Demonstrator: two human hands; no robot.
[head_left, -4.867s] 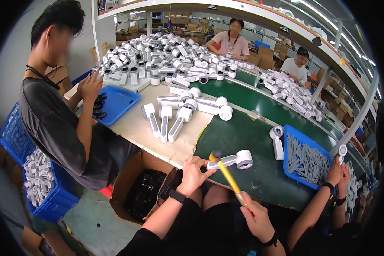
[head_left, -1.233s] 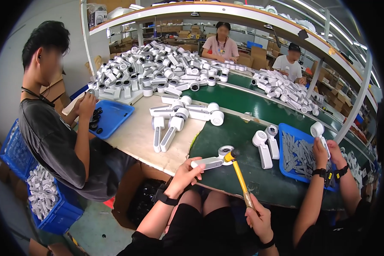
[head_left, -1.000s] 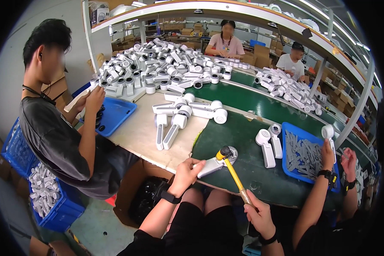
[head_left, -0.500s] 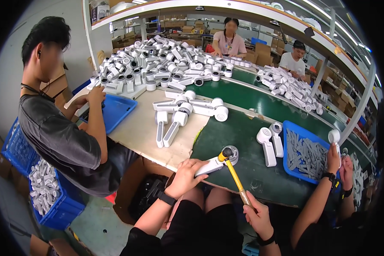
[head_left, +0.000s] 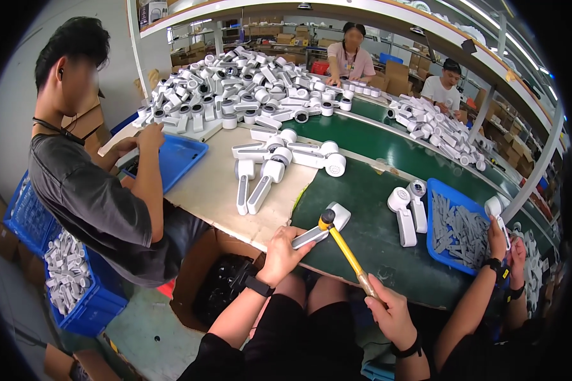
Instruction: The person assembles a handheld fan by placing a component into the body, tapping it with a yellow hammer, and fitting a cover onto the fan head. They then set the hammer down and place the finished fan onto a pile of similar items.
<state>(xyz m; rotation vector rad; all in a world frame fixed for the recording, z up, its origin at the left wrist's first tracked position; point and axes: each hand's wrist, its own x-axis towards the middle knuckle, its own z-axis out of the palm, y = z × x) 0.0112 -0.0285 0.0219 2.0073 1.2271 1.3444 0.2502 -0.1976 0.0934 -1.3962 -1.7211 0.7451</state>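
My left hand (head_left: pixel 282 256) is wrapped round the handle of a white handheld device (head_left: pixel 341 216) with a round head and a grey strip along its handle. It is tipped on its side at the bench's near edge. My right hand (head_left: pixel 394 315) grips a small hammer (head_left: pixel 345 246) by the lower end of its yellow handle. The dark hammer head is over the device, near where handle and round head join; whether they touch I cannot tell. Two similar white devices (head_left: pixel 404 217) lie to the right, and several more (head_left: pixel 267 181) lie ahead on the beige sheet.
A blue tray (head_left: pixel 431 238) of grey strips sits at the right, beside a co-worker's hands (head_left: pixel 507 249) holding a white device. A large heap of white devices (head_left: pixel 235 89) rises at the back. Another person works at the left by a blue tray (head_left: pixel 187 166). A cardboard box (head_left: pixel 187 286) stands below the bench.
My left hand has turned the device from its round opening facing up onto its side, so the grey strip shows. The hammer has shifted slightly left and up.
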